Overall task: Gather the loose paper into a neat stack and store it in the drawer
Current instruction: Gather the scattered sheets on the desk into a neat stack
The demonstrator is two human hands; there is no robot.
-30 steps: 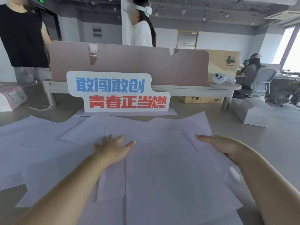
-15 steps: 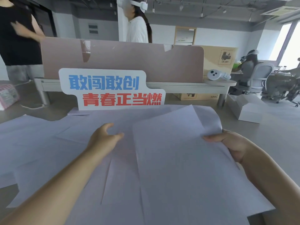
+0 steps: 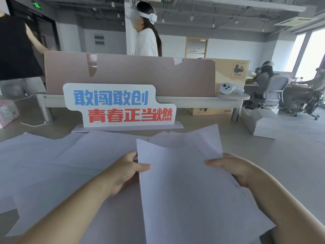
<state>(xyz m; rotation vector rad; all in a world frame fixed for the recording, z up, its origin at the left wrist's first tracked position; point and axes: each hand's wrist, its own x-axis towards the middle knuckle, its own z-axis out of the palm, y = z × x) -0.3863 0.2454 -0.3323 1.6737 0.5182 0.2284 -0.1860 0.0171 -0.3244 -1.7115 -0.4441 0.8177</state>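
A few white paper sheets [image 3: 186,187] are lifted off the table between both hands, tilted toward me. My left hand [image 3: 123,171] pinches their left edge with the thumb on top. My right hand [image 3: 233,168] grips the right edge, fingers partly hidden under the paper. Several more loose sheets [image 3: 58,164] lie spread and overlapping on the table to the left and behind. No drawer is in view.
A standing sign with blue and red characters [image 3: 119,106] sits at the table's far edge. Behind it are a pink desk divider [image 3: 130,74] and a white controller [image 3: 228,88]. A white box [image 3: 263,127] lies to the right. People stand and sit beyond.
Both hands were flat on the spread sheets; the right hand lifted a few sheets, and the left hand moved in and took hold of their left edge.
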